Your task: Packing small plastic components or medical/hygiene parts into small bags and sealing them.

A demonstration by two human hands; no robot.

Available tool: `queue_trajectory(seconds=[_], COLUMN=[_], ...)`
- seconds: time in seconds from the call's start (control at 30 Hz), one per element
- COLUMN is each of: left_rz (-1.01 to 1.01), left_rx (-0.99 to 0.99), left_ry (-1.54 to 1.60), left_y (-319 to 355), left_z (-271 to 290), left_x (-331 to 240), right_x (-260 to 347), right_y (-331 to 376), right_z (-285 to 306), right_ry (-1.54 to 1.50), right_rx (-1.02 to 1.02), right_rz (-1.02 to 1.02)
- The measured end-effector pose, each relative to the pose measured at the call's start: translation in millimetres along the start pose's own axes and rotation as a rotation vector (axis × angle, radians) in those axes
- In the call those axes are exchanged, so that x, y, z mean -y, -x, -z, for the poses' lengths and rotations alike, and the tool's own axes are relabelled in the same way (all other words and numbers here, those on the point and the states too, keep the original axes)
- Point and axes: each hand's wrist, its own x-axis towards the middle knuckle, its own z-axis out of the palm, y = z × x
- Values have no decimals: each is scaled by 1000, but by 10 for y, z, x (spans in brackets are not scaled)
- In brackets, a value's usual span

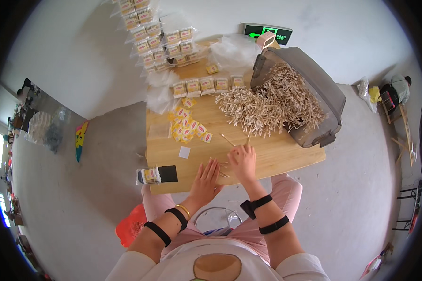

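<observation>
Left hand (205,179) lies flat near the front edge of the wooden table (276,159), its fingers straight and side by side, with nothing seen in its grasp. Right hand (243,161) is just beyond it to the right, fingers bent and drawn together; a swab (248,140) shows past the fingertips, but whether they pinch it cannot be told. Between the two hands lie a few loose swabs (224,175), partly hidden by the fingers, and one lone swab (228,140) rests slantwise just ahead of the right hand. Each is a slim, straight, tan stick with a small, paler, rounded tip. Many more form a big tangled heap (276,100) farther back on the right, sticks crossing at every angle, the whole mass beige flecked with cream. It spills onto the tabletop from a smoky grey, see-through bin (324,96) tipped on its side.
</observation>
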Motion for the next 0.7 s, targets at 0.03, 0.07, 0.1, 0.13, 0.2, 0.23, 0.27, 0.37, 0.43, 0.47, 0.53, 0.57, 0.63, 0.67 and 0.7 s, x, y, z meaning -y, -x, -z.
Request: queue_trajectory(seconds=[0.03, 0.07, 0.1, 0.13, 0.2, 0.23, 0.27, 0.37, 0.43, 0.47, 0.53, 0.57, 0.63, 0.67, 0.7], left_rz=[-7, -6, -1, 3, 1, -2, -7, -5, -1, 2, 3, -3, -10, -13, -17], left_rx=[18, -2, -22, -41, -40, -38, -37, -33, -37, -45, -59, -71, -99, -113, -129], left_ry=[-46, -25, -8, 10, 0, -5, 13, 69, 111, 117, 131, 137, 141, 152, 164], left_y=[-51, -101, -146, -180, -234, -260, -277, -273, -253, -251, -251, -251, -247, -245, -252], left_z=[8, 1, -9, -19, -28, -27, -23, -4, -5, -7, -6, -8, -1, 0, 6], left_x=[4, 15, 49, 70, 83, 84, 82, 99, 105, 115, 112, 103, 117, 114, 108], right_x=[-62, -113, -106, -88, -73, -81, -100, -174, -253, -284, -318, -336, -343, -346, -375], right_y=[-103, -185, -265, -335, -375, -370, -358, -206, -160, -150, -226, -265, -329, -343, -342], right_z=[-3, -7, -16, -35, -76, -104, -113, -111, -24, 2, 26, 38, 45, 58, 64], right_ry=[19, 39, 63, 87, 132, 153, 173, 230, 213, 204, 174, 158, 156, 156, 175], right_rx=[-20, -40, -45, -50, -15, 25, 65, -26, -78, -104, -205, -256, -202, -176, -164], right_rz=[-27, -55, -43, -31, -27, -34, -42, -115, -180, -213, -261, -285, -314, -328, -336])
